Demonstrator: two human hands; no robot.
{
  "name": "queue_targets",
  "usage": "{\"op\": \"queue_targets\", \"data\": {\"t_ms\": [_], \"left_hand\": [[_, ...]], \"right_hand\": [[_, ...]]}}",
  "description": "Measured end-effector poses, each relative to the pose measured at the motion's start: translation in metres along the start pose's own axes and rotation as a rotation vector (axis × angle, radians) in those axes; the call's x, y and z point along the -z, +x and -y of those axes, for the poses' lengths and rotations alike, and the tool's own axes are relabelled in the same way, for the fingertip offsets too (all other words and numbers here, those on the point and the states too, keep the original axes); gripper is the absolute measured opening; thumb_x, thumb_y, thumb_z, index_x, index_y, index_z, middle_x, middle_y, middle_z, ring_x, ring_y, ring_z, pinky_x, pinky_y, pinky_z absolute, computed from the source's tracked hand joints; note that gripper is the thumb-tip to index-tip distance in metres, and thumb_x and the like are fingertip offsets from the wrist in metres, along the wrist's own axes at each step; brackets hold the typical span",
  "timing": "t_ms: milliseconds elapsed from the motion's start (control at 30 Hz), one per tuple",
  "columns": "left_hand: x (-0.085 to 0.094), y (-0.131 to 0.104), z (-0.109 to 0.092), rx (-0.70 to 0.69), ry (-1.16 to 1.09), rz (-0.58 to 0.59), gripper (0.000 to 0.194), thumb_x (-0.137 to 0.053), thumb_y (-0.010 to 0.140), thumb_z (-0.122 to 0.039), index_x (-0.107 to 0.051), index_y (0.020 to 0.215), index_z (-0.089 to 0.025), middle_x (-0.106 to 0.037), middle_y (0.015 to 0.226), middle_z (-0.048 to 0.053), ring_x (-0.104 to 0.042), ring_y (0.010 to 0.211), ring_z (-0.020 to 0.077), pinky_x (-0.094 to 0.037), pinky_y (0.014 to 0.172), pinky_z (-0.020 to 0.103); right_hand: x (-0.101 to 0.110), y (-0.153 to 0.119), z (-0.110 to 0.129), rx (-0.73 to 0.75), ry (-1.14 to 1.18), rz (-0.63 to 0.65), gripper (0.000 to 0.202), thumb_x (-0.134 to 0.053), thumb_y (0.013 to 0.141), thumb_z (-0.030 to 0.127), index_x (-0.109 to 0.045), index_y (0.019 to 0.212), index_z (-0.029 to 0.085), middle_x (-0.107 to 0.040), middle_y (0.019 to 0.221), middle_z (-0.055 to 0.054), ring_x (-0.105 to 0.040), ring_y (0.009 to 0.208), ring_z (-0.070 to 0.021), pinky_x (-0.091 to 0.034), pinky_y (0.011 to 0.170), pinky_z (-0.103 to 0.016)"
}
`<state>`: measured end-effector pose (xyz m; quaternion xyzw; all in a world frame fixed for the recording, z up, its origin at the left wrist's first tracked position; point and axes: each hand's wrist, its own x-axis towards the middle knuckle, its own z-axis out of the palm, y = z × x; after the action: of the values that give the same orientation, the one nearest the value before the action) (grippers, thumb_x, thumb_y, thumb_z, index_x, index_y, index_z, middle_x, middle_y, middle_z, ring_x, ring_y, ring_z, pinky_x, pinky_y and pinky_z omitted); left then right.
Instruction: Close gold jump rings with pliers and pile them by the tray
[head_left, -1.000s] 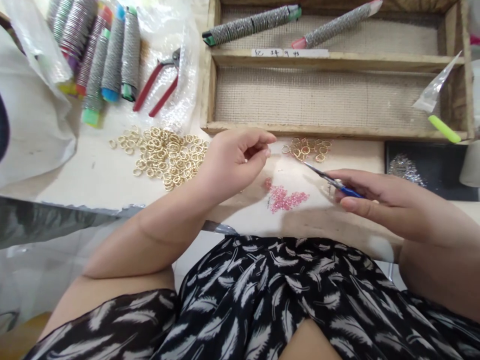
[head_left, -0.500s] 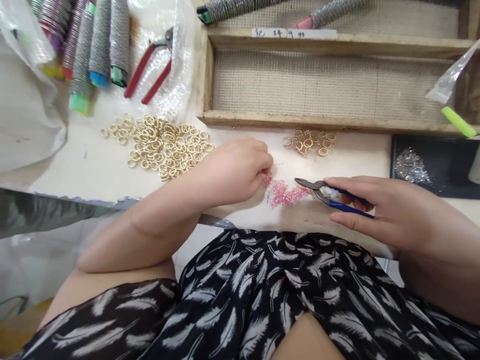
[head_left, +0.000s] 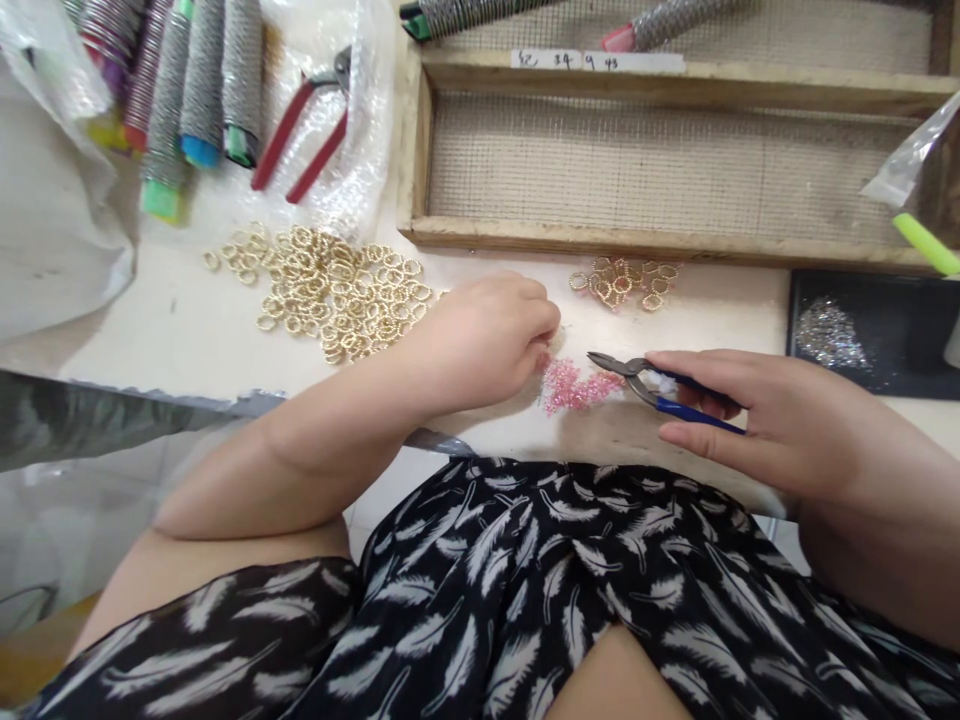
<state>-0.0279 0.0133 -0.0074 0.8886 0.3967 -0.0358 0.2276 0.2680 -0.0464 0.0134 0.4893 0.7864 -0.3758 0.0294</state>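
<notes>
My left hand is closed, its fingertips pinched together at the left edge of a small heap of pink beads. Whatever sits between those fingertips is hidden by the hand. In my right hand is a pair of pliers with blue handles, its jaws pointing left just above the beads. Left of my left hand spreads a big pile of gold twisted rings. A smaller group of gold rings with pink in them lies beyond the beads.
A wooden tray with a mesh bottom spans the back. Red-handled cutters rest on bubble wrap, beside several ring-covered rods. At right, a black tray holds small silver pieces.
My left hand has shifted slightly right, along the edge of the pink beads. The pliers in my right hand stay almost in place. The view has moved a little.
</notes>
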Motion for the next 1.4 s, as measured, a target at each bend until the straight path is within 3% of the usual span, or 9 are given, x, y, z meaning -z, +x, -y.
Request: {"op": "queue_targets", "data": {"t_ms": [467, 867, 1067, 1400], "left_hand": [[-0.001, 0.001, -0.005, 0.017, 0.068, 0.028, 0.030, -0.048, 0.095, -0.020, -0.077, 0.098, -0.013, -0.076, 0.104, 0.012, -0.071, 0.105, 0.0327, -0.058, 0.097, 0.048], [-0.002, 0.000, -0.003, 0.020, -0.051, -0.068, 0.029, -0.047, 0.096, -0.022, -0.075, 0.092, -0.015, -0.076, 0.097, 0.011, -0.069, 0.096, 0.0277, -0.055, 0.090, 0.043], [-0.005, 0.003, -0.006, -0.073, -0.134, -0.114, 0.030, -0.050, 0.095, -0.018, -0.080, 0.094, -0.017, -0.076, 0.095, 0.010, -0.067, 0.094, 0.0257, -0.054, 0.087, 0.041], [-0.007, 0.005, -0.012, -0.046, -0.068, -0.035, 0.023, -0.051, 0.089, -0.016, -0.074, 0.089, -0.017, -0.074, 0.097, 0.010, -0.068, 0.101, 0.0297, -0.056, 0.091, 0.046]], "right_hand": [[0.000, 0.001, 0.002, 0.013, -0.030, -0.037, 0.064, -0.055, 0.102, 0.070, -0.069, 0.147, 0.028, -0.084, 0.121, -0.013, -0.080, 0.088, -0.0326, -0.057, 0.063, -0.040], [0.001, 0.003, 0.003, -0.018, -0.003, -0.019, 0.070, -0.052, 0.099, 0.078, -0.069, 0.147, 0.031, -0.085, 0.113, -0.012, -0.080, 0.087, -0.0367, -0.058, 0.063, -0.047], [0.001, 0.003, 0.003, -0.048, 0.041, -0.016, 0.075, -0.056, 0.096, 0.078, -0.070, 0.149, 0.028, -0.084, 0.112, -0.013, -0.079, 0.085, -0.0374, -0.059, 0.067, -0.049], [0.001, 0.003, 0.001, -0.020, -0.003, -0.035, 0.075, -0.052, 0.097, 0.080, -0.070, 0.148, 0.028, -0.085, 0.114, -0.013, -0.080, 0.090, -0.0373, -0.060, 0.068, -0.047]]}}
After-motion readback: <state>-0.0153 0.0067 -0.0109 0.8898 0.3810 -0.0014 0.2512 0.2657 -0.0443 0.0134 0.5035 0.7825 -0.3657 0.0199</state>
